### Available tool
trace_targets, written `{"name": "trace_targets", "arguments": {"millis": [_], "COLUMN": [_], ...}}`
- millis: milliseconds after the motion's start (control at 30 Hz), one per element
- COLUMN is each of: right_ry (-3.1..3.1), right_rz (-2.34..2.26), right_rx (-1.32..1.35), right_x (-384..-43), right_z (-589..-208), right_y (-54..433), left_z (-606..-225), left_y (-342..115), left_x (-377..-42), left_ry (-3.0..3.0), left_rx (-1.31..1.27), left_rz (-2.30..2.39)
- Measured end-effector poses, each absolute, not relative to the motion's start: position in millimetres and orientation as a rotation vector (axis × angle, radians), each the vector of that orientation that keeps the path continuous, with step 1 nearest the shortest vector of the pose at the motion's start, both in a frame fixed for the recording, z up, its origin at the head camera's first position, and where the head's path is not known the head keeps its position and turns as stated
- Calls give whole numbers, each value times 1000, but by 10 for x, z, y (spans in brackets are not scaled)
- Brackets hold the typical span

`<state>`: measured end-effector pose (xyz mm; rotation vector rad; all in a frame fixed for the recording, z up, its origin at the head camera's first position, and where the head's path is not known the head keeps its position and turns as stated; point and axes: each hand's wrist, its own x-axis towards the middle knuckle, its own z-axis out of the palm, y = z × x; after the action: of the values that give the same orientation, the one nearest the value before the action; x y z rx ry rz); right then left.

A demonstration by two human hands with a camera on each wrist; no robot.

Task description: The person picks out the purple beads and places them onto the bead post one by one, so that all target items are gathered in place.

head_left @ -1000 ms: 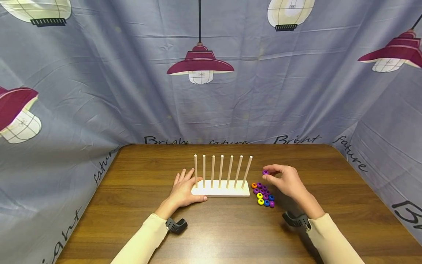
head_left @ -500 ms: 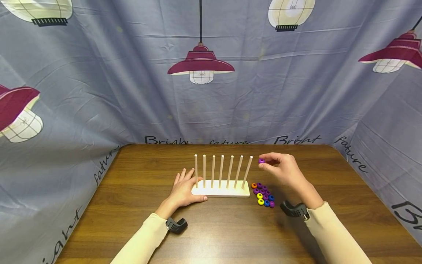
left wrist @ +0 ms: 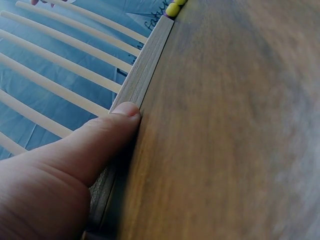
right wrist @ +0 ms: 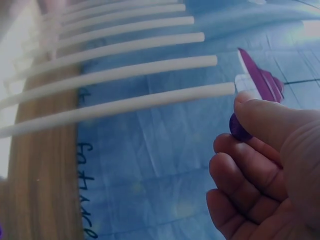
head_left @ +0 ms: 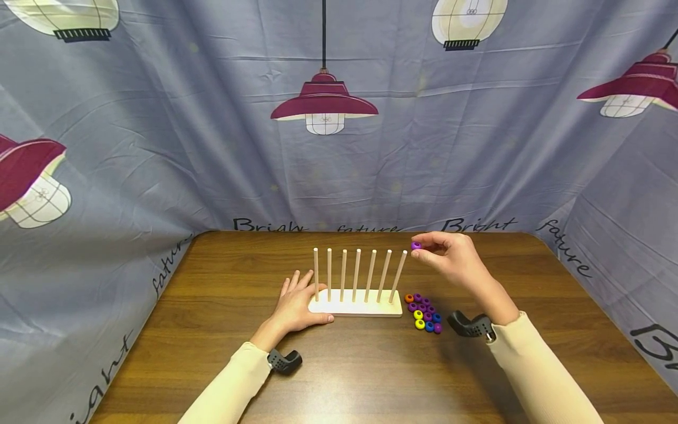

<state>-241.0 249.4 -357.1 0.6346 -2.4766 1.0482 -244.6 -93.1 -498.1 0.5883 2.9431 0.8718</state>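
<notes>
A pale wooden peg rack (head_left: 346,308), a flat base with a row of several upright bare rods, stands mid-table in the head view. My left hand (head_left: 295,306) holds its left end, thumb along the front edge and index finger at the back; the other fingers spread on the table. In the left wrist view the thumb (left wrist: 95,145) presses the base's side. My right hand (head_left: 454,257) pinches a purple bead (head_left: 416,245) between thumb and fingers, just right of the tip of the rightmost rod (head_left: 399,277) and apart from it. In the right wrist view the bead (right wrist: 240,128) is partly covered by the thumb.
Several loose beads lie right of the rack on the brown wooden table (head_left: 349,371): an orange bead (head_left: 409,298), yellow beads (head_left: 418,315), blue beads (head_left: 429,326) and purple ones (head_left: 422,307). A patterned grey-blue curtain (head_left: 371,176) hangs behind the table and at both sides.
My right hand has risen and moved slightly left with the purple bead, from above the loose beads to the height of the rod tips. The left hand and rack have stayed put.
</notes>
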Motion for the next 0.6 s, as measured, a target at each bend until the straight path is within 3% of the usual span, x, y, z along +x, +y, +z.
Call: {"name": "trace_targets", "arguments": {"millis": [600], "right_ry": [-2472], "right_rz": [1021], "right_rx": [713], "right_x": [-2396], "right_z": [-3500], "right_y": [2357], "left_z": [-4966], "left_y": [-943], "left_x": [-2440], "left_ry": [2936], "left_rx": [585], "left_rz": [883]}}
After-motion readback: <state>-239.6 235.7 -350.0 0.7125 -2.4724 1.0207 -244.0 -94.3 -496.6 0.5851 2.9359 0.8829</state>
